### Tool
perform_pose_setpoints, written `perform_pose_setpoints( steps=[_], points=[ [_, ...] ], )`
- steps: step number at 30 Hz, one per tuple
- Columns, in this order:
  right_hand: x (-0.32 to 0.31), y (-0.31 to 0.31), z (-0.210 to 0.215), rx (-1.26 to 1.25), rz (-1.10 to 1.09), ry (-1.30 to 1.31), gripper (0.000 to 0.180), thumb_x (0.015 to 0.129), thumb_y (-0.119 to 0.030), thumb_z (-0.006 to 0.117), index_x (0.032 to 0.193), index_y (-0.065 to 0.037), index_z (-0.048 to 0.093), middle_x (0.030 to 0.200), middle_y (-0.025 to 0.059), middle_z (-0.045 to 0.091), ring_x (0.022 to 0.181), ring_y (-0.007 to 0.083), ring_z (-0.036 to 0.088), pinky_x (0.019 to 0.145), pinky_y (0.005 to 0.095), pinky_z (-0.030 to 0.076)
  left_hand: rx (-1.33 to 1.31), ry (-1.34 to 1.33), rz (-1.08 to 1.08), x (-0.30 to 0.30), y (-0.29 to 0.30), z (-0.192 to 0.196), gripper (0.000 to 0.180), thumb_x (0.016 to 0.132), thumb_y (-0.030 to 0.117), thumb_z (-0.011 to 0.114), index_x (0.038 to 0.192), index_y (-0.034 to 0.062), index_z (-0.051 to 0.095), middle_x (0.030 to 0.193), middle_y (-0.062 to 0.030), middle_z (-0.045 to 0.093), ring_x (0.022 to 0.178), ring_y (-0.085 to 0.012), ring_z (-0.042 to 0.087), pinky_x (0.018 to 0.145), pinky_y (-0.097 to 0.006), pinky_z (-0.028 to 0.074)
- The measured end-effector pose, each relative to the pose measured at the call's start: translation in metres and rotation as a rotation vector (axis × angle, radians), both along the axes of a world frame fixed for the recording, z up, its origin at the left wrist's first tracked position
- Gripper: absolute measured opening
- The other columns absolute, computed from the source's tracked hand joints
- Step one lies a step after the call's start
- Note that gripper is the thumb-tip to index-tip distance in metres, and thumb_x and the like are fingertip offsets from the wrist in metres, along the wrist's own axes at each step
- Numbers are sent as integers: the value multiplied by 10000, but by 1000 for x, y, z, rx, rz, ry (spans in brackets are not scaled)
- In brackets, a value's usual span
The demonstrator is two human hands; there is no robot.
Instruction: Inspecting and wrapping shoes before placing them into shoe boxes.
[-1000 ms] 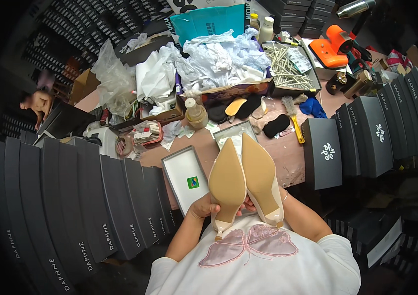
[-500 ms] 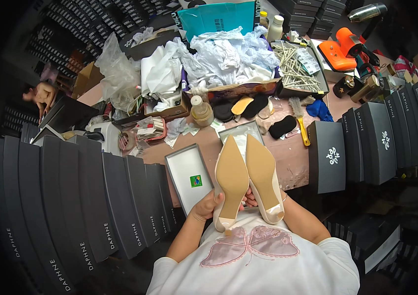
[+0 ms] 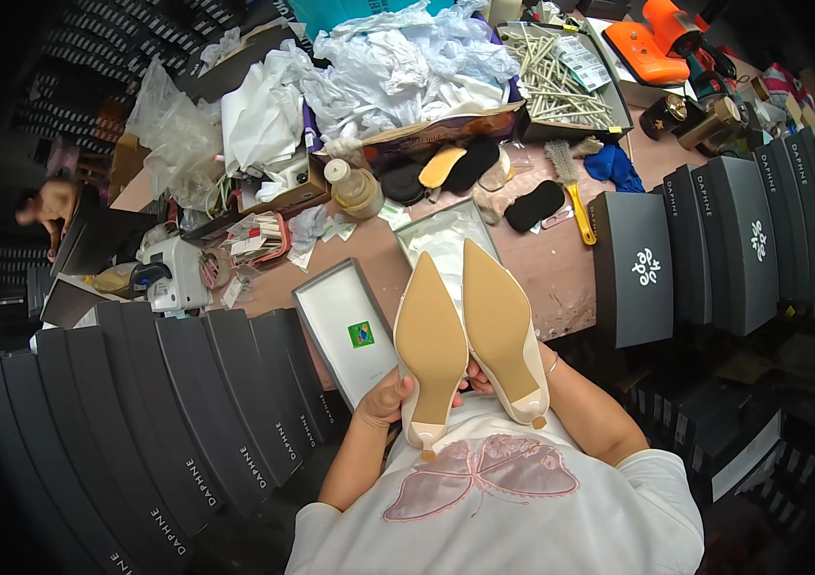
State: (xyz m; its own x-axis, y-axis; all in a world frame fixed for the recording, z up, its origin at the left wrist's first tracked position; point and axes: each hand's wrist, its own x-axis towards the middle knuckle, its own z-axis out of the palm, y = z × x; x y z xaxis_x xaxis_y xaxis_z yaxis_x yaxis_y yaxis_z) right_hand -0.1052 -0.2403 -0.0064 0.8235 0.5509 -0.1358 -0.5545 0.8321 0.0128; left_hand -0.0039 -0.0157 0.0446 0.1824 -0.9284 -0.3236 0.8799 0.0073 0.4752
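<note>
A pair of pointed pumps with tan soles turned toward me is held upright close to my shirt, toes pointing away. My left hand is closed on the left shoe, its thumb along the shoe's side. The fingers of my right hand curl between the two shoes; the rest is hidden behind the right shoe, which they grip. The pale heels point down toward me. Beyond the toes lies an open shoebox with white tissue. A shallow box lid with a green sticker rests beside the left shoe.
Upright dark shoeboxes line the left and right. Further back are a glue bottle, black pads, a yellow-handled brush, a blue cloth, a box of sticks and heaped tissue. Another person sits far left.
My view has tipped so the table appears higher. The shoes' toes have swung left and the right shoe leans more, its heel tip now showing. Both hands keep their hold.
</note>
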Motion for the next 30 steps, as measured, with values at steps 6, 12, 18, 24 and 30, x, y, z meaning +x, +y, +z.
perform_pose_setpoints(
  steps=[6, 12, 18, 24, 30],
  points=[
    [-1, -13, 21, -262, -5, 65, 353, 897, -222, 598, 1151, 22, 579, 939, 197, 639, 771, 244, 655, 634, 347, 557, 22, -71, 28, 4, 5, 3, 859, 763, 596, 670, 1280, -55, 455, 1141, -249, 589, 982, -340, 646, 817, -407, 548],
    [-22, -83, 36, -902, -112, 136, 295, 880, -222, 625, 1052, 14, 579, 912, 133, 654, 727, 180, 662, 615, 309, 556, 913, -980, 115, 36, 80, -27, 661, 897, 413, 596, 1311, -72, 426, 1187, -225, 571, 1095, -301, 585, 915, -379, 472],
    [-34, -130, 8, -2347, -70, -68, 237, 894, -198, 550, 904, 23, 633, 773, 223, 645, 804, 406, 630, 718, 451, 490, 728, -1482, 101, 28, 6, -6, 577, 807, 123, 674, 1327, 8, 452, 1268, -222, 498, 1182, -364, 482, 1002, -407, 386],
    [-30, -132, -46, -2468, 198, 72, 267, 880, -257, 580, 1022, -41, 648, 937, 258, 638, 920, 429, 600, 790, 486, 480, 645, -2351, -74, 73, -109, -99, 357, 779, 83, 615, 1135, 56, 599, 1190, -186, 547, 1238, -380, 419, 1060, -566, 260],
    [-64, -88, 29, -2522, 523, -259, 708, 772, -405, 715, 1359, -122, 438, 1324, 269, 443, 1124, 441, 521, 871, 477, 488, 717, -1621, 67, 116, -116, -37, 153, 851, 98, 520, 944, 21, 614, 939, -144, 666, 860, -355, 630, 799, -456, 481]
  ],
)
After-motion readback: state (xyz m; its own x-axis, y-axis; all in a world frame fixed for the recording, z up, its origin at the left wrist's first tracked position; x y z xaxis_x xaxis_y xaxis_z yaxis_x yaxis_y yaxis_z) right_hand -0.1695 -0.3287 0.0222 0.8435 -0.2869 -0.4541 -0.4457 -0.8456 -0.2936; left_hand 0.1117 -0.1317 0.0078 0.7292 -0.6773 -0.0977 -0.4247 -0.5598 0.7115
